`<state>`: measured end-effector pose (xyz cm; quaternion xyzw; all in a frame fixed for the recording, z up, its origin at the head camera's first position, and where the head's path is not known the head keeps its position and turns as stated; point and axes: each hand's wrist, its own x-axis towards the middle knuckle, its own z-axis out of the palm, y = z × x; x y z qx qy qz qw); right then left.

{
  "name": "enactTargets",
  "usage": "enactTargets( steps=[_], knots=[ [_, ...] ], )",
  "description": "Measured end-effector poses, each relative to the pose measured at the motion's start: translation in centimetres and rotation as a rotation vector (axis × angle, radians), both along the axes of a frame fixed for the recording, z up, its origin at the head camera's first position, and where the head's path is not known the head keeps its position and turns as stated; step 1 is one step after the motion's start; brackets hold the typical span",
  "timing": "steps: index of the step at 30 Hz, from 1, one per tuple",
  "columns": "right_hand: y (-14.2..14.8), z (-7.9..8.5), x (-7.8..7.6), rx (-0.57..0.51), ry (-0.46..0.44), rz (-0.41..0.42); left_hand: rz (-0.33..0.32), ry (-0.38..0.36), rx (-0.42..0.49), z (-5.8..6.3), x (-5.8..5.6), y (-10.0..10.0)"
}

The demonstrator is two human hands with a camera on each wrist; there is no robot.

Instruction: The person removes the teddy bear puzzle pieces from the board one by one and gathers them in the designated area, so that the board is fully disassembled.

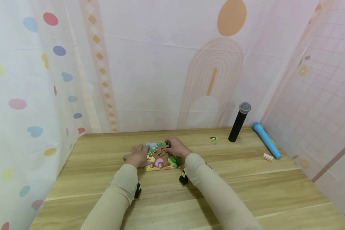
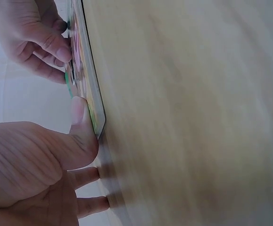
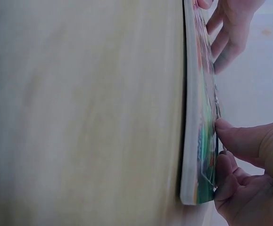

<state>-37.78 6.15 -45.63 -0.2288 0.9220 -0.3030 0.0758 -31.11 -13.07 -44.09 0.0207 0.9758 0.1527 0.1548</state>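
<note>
A flat jigsaw puzzle board with a brown bear picture lies on the table. My left hand is at its left edge, fingers spread; in the left wrist view the thumb presses on the board's rim while other fingertips touch the tabletop. At the board's upper right, my right hand pinches a puzzle piece by the bear's ear, between thumb and curled fingers. The piece's outline is mostly hidden by the fingers. From the side, the board's pale edge shows its thickness.
A small green-and-yellow picture piece lies behind and right of the board. Farther right a black microphone stands tilted, beside a blue toy microphone and a small pink toothed block. A patterned curtain backs the wooden table.
</note>
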Motion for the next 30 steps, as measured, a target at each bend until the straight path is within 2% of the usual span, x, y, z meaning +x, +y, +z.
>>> enactTargets(
  steps=[11, 30],
  knots=[
    [-0.1, -0.05, -0.24, -0.026, -0.009, -0.032, -0.001, 0.006, 0.013, 0.48, 0.0, 0.07],
    [0.04, -0.22, 0.0, -0.038, -0.007, -0.036, -0.024, 0.018, -0.004, 0.03, 0.29, 0.03]
  ],
)
